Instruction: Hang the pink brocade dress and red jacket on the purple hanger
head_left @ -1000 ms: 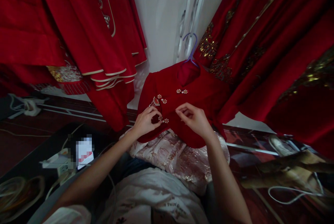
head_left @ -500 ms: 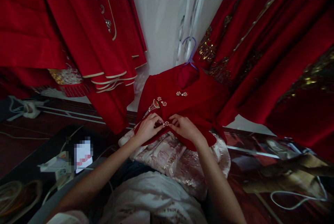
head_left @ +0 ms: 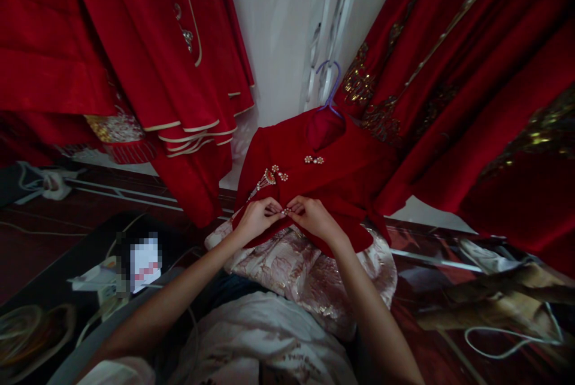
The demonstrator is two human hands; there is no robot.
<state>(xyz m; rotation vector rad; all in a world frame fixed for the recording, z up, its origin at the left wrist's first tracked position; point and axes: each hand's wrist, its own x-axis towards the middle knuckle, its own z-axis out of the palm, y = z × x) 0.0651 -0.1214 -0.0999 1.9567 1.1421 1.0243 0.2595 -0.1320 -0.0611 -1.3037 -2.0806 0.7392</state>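
Observation:
A red jacket (head_left: 359, 181) on a purple hanger (head_left: 333, 88) lies spread over my lap, on pale pink brocade fabric (head_left: 305, 280). At its lower front edge sits a small beaded flower clasp (head_left: 286, 212). My left hand (head_left: 260, 217) pinches the clasp's left end between thumb and fingers. From the other side, my right hand (head_left: 314, 217) pinches its right end, covering much of it. Higher on the jacket are a matching clasp (head_left: 314, 160) near the collar and a beaded ornament with hanging strands (head_left: 268, 177) on the left.
Red garments with pale piping (head_left: 193, 97) hang at the left, and gold-embroidered red garments (head_left: 449, 73) at the right. A white wall or door stands behind. A lit, blurred-out screen (head_left: 146, 265) and a white power strip (head_left: 96, 277) rest at lower left; a white cord (head_left: 512, 343) lies at right.
My right fingers have closed in over the clasp, so less of it shows. Both hands stay at the same place on the jacket. The view has shifted slightly.

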